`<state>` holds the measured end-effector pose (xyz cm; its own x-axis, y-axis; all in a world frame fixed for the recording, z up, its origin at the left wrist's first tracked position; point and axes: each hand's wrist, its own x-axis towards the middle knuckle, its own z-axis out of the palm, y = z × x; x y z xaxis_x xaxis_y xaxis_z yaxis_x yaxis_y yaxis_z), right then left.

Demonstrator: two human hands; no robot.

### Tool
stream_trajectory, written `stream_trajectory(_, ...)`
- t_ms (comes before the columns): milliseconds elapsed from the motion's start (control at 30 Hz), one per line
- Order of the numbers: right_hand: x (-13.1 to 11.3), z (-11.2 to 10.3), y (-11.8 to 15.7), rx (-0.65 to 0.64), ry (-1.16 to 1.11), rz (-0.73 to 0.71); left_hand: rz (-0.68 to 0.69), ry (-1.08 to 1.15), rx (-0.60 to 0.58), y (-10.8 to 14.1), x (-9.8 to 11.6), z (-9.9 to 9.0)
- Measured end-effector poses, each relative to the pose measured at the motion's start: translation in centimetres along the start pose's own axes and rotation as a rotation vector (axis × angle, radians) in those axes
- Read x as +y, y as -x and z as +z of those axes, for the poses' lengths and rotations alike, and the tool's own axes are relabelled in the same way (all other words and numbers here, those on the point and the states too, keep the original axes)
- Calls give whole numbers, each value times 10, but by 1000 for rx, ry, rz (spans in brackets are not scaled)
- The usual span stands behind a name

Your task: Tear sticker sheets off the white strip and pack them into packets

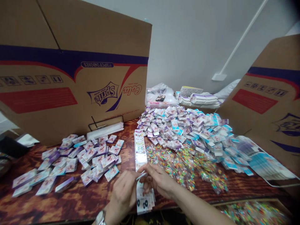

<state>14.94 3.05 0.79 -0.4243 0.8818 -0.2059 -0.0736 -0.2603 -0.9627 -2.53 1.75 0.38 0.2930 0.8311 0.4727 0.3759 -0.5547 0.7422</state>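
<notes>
A large cardboard Sprite carton (70, 72) stands at the back left of a wood-grain counter (70, 203), and a second cardboard carton (262, 103) rises at the right. Between them spreads a broad heap of small white-and-purple packets (182, 128), with a smaller spread of similar packets (79, 159) to the left. Clear bags of small multicoloured pieces (185, 168) lie in front of the broad heap. A long strip of printed cards (140, 150) lies between the two spreads, its near end running under the hands. The left grip (123, 193) and right grip (159, 179) are both closed, pinching a thin white slip (141, 176) just above the strip's lower part. A wristwatch (100, 218) circles the left wrist.
</notes>
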Motion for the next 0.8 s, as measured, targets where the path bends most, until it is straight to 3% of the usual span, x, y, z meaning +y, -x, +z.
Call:
stream_trajectory(167, -20, -6, 4, 78, 557, -384, -250, 60, 1, -11, -4, 8)
stream_trajectory(233, -26, -11, 3, 78, 729, -434, -309, 92, -50, -11, -5, 13)
stream_trajectory(367, -29, -40, -7, -50, 853, -392, -377, 121, -136, -6, -10, 19)
stream_trajectory(433, -24, -67, -18, 83, 849, -325, -407, 134, -125, -4, -14, 18)
stream_trajectory(500, -13, -97, -29, 363, 833, -209, -432, 152, -119, -3, -17, 17)
stream_trajectory(600, 8, -128, -44, 459, 845, -130, -429, 168, -136, -4, -20, 14)
stream_trajectory(700, 24, -135, -57, 493, 900, -85, -423, 176, -189, -5, -20, 16)
stream_trajectory(800, 31, -128, -72, 527, 1000, -50, -442, 188, -221, -4, -18, 20)
